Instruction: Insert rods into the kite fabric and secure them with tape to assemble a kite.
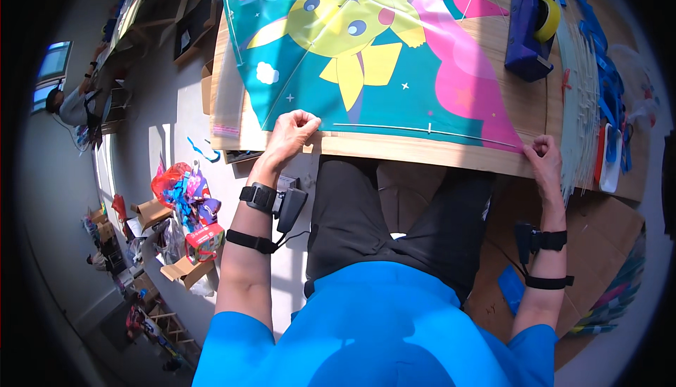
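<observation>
A kite sheet [405, 112] in teal and pink, printed with a yellow cartoon animal, lies upside down to me on the wooden table. Along its near edge runs a thin white rod [394, 128], with a small white strip crossing it. My left hand [292, 135] is closed at the near edge, left of the rod's visible end; its fingertips pinch the kite there. At the right near corner, my right hand [542, 156] pinches the kite's edge between thumb and finger. Its other fingers are curled.
A dark blue tape dispenser [527, 56] with yellow tape stands at the table's right. Beyond it lie many thin white rods [581, 98] and blue strips [598, 49]. Cardboard boxes and a red bag [172, 179] sit on the floor at left. Another person [74, 105] is far left.
</observation>
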A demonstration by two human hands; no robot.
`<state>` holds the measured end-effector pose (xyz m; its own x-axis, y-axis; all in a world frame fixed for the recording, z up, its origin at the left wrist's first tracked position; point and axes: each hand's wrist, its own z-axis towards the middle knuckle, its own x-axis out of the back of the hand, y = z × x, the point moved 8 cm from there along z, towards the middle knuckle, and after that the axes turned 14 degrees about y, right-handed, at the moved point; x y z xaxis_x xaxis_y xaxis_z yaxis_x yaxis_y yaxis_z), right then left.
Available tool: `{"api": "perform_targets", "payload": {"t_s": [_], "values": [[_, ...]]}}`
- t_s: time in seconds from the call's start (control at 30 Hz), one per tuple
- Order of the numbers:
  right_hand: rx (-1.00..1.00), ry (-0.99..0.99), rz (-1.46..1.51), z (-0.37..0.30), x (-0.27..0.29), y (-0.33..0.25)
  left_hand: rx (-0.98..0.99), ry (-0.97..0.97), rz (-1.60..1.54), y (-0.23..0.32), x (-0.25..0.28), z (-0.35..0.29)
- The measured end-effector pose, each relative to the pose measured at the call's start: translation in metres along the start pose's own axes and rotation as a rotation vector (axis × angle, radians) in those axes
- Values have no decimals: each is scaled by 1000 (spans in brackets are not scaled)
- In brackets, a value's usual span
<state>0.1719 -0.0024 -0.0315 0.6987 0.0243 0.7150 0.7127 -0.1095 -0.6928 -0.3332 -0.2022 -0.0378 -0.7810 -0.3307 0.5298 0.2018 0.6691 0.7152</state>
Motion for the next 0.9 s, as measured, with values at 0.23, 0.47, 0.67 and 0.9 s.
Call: {"api": "perform_targets", "payload": {"t_s": [0.23,0.47,0.67,0.9], "values": [[9,4,-77,0,7,1,-1,-4,114,18,-6,-4],[22,36,-70,0,3,-8,-5,40,87,4,1,0],[21,78,-92,-1,8,-6,-22,8,97,5,-4,4],[33,100,-96,-3,7,-9,-55,6,100,0,-2,8]]}}
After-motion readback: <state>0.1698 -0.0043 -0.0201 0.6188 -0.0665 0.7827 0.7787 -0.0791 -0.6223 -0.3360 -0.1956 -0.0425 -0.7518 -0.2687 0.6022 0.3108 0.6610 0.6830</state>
